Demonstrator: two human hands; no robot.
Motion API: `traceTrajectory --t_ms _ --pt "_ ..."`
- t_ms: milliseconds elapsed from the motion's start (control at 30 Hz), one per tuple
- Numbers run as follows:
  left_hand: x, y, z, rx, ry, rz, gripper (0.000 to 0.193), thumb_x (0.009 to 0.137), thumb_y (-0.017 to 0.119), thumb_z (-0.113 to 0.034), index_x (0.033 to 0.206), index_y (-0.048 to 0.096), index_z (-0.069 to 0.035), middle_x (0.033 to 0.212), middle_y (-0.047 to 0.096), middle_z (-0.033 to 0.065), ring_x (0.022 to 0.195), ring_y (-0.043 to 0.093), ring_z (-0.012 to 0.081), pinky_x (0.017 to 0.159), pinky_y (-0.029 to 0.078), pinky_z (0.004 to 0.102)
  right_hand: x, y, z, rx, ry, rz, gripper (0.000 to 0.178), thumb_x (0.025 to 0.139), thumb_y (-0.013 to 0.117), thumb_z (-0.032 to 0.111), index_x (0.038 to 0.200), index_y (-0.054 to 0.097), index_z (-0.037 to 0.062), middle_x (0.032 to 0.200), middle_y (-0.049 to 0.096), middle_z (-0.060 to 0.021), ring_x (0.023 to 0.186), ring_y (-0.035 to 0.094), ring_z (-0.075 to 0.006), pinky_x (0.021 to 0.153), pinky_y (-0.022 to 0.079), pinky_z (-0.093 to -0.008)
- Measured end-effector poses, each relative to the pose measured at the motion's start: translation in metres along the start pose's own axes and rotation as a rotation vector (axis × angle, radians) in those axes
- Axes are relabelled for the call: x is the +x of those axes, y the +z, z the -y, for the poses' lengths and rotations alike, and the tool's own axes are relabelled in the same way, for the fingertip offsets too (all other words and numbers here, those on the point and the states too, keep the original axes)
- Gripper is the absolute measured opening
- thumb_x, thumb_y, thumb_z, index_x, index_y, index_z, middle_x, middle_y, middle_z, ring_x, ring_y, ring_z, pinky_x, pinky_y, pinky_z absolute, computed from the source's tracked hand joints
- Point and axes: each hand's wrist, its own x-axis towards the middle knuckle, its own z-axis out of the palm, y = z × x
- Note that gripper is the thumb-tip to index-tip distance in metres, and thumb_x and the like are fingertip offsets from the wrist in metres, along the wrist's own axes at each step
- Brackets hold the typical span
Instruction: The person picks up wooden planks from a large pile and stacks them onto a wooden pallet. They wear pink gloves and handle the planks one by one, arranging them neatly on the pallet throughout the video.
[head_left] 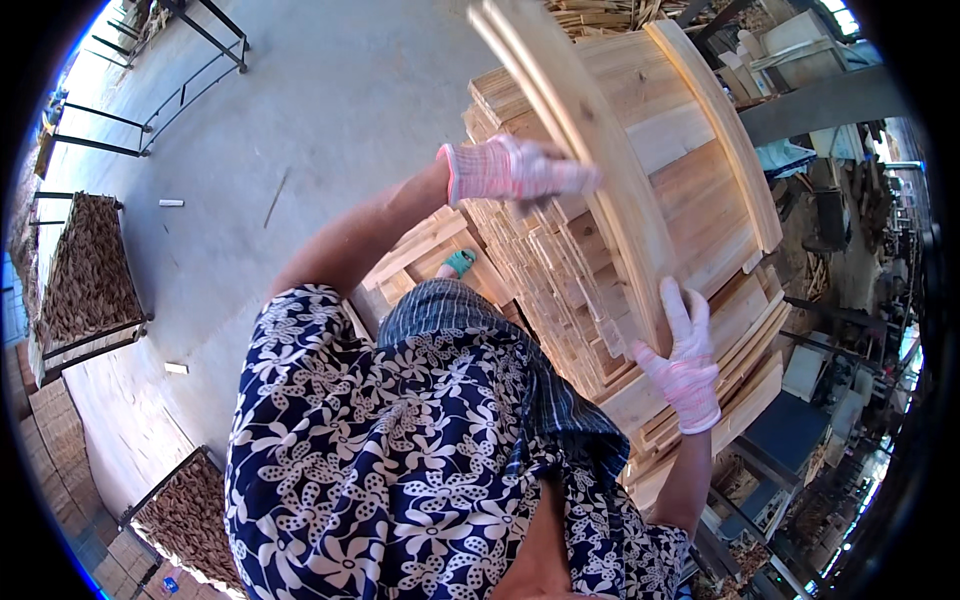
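A pale wooden panel (615, 165) with long strips along its edge tilts over a stack of boards, its far end blurred. My left hand (520, 172), in a pink and white knit glove, is closed at the panel's left edge; its fingertips are partly smeared by motion. My right hand (685, 355), gloved alike, grips the near end, thumb at one side and fingers over the top. Beneath lies the tall stack of wooden panels (690, 150), with a raised strip (715, 110) along the right side of its top panel.
Loose boards (745, 375) lie near my right arm. A wooden pallet (425, 245) is by my green-shod foot (460, 262). Black metal frames (210, 75) and racks of brown pieces (90, 270) stand left on the grey floor (330, 90). Wood scraps and equipment crowd the right.
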Motion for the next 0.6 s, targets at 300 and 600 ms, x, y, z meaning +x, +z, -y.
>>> traceTrajectory --t_ms 300,600 --pt "0.041 0.034 -0.036 1.108 0.749 -0.081 0.077 0.078 0.074 -0.061 0.14 0.054 -0.021 0.121 0.063 0.0108 0.119 0.058 0.0274 0.097 0.044 0.0508 -0.009 0.044 -0.059 -0.267 0.103 -0.053 0.087 0.071 0.087 0.031 0.151 0.051 0.0294 0.149 0.039 -0.0242 0.133 0.042 -0.0471 0.113 0.037 -0.0548" --pt "0.069 0.005 -0.042 1.196 0.511 0.175 0.099 0.067 0.084 -0.06 0.149 0.045 -0.021 0.126 0.063 0.0101 0.12 0.06 0.0309 0.103 0.041 0.0513 0.002 0.031 -0.031 -0.219 0.075 -0.08 0.071 0.075 0.083 0.031 0.143 0.059 0.0292 0.145 0.046 -0.0227 0.132 0.047 -0.0436 0.113 0.04 -0.0513"
